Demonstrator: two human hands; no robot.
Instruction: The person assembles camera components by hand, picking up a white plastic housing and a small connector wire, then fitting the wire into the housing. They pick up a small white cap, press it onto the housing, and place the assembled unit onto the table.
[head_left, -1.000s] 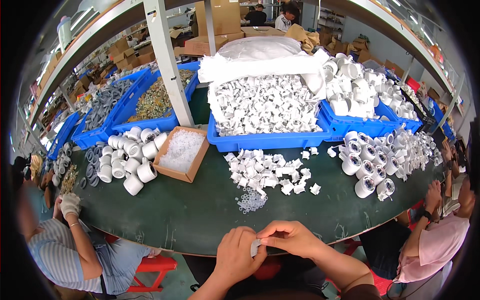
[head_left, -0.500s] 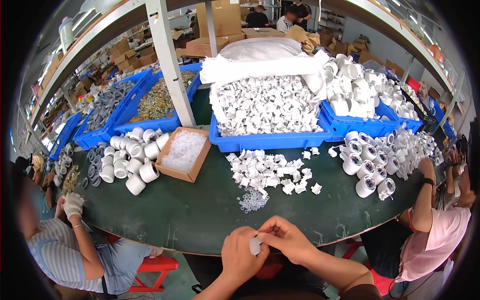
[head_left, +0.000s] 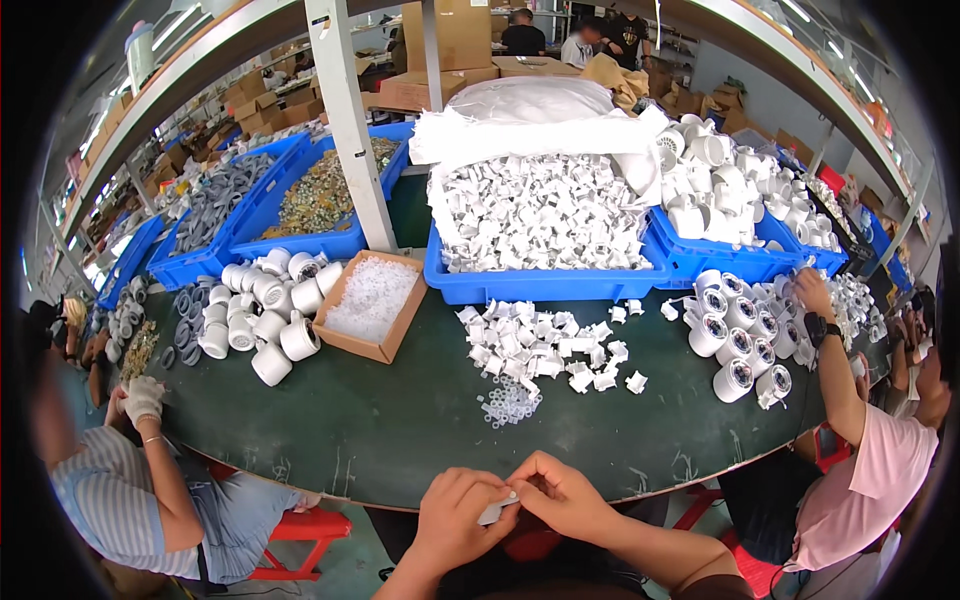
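Observation:
Just over the table's near edge, my left hand (head_left: pixel 460 515) is closed round a small white plastic part (head_left: pixel 492 514). The fingertips of my right hand (head_left: pixel 565 500) are pinched together against the part's upper end. Whatever sits between those fingertips is too small to make out. Beyond my hands lies a little heap of translucent rings (head_left: pixel 510 402). Touching it on the far side is a loose pile of white clip-like plastic parts (head_left: pixel 535 345).
Behind the pile stands a blue bin (head_left: pixel 550 286) heaped with white parts. A cardboard box (head_left: pixel 385 350) of small translucent pieces and white cylindrical housings (head_left: pixel 270 365) are to the left. Black-faced housings (head_left: pixel 735 378) stand at right. A shelf post (head_left: pixel 352 140) rises behind. Co-workers sit on both sides.
The white part has tilted in my left hand, and my right fingertips have shifted to its end. The co-worker on the right has reached farther toward the housings.

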